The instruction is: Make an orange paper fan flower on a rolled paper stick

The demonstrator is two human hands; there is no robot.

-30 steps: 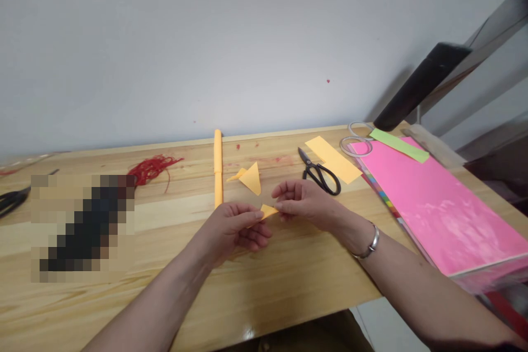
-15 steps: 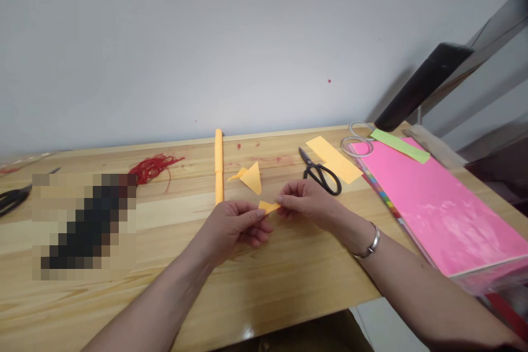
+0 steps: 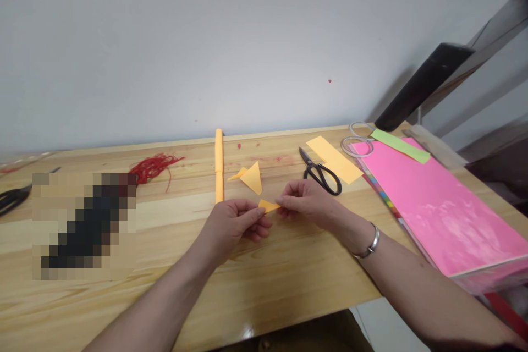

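Note:
Between my two hands is a small piece of orange paper (image 3: 269, 207), held above the wooden table. My left hand (image 3: 236, 221) pinches its left end between thumb and fingers. At its right end, the fingertips of my right hand (image 3: 306, 201) are closed on it. Just beyond lie folded orange paper pieces (image 3: 251, 178), one of them a pointed triangle. A rolled orange paper tube (image 3: 219, 159) lies behind my left hand, its near end hidden by that hand. Black-handled scissors (image 3: 322, 175) rest past my right hand, beside flat orange paper strips (image 3: 336, 159).
Pink paper sheets (image 3: 445, 209) in a clear packet cover the right side, with a green strip (image 3: 400, 146) and a clear tape ring (image 3: 357, 146) on top. Red thread (image 3: 154, 169), a second pair of scissors (image 3: 16, 197) and a blurred-out dark object (image 3: 86, 225) lie left.
My left hand has shifted very slightly, and the paper between my hands is tilted a little differently. Nothing else has visibly moved.

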